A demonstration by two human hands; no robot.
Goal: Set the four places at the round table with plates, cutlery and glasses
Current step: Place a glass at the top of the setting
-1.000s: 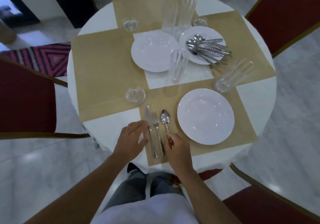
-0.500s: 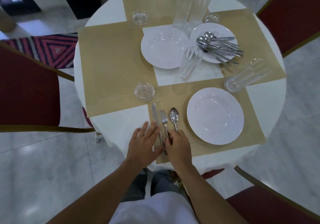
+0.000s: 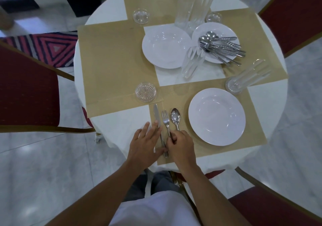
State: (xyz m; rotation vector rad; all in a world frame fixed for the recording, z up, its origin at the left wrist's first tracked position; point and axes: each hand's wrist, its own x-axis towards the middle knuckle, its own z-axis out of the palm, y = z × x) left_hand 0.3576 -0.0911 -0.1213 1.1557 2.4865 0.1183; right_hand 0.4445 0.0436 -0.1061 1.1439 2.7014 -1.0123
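Note:
On the near tan placemat (image 3: 240,149) a knife (image 3: 156,115), a fork (image 3: 165,121) and a spoon (image 3: 175,116) lie side by side, left of a white plate (image 3: 217,116). My left hand (image 3: 145,142) lies flat with straight fingers beside and against the knife. My right hand (image 3: 181,143) has its fingers curled over the handles of the fork and spoon. A tall glass (image 3: 247,77) stands beyond the plate. In the middle stand another white plate (image 3: 165,47), a plate (image 3: 224,32) bearing a pile of cutlery (image 3: 224,47), and three more glasses (image 3: 191,63).
Small glass coasters sit on the mats, among them one (image 3: 146,92) near my left hand, one (image 3: 141,15) further back and one (image 3: 213,17) behind the plates. Red chairs (image 3: 26,95) surround the round white table (image 3: 118,121). A striped rug (image 3: 50,47) lies on the floor to the left.
Both hands closed in on the three pieces of cutlery. My left hand flattened against the knife, and my right hand slid from the spoon handle to cover the fork and spoon handles.

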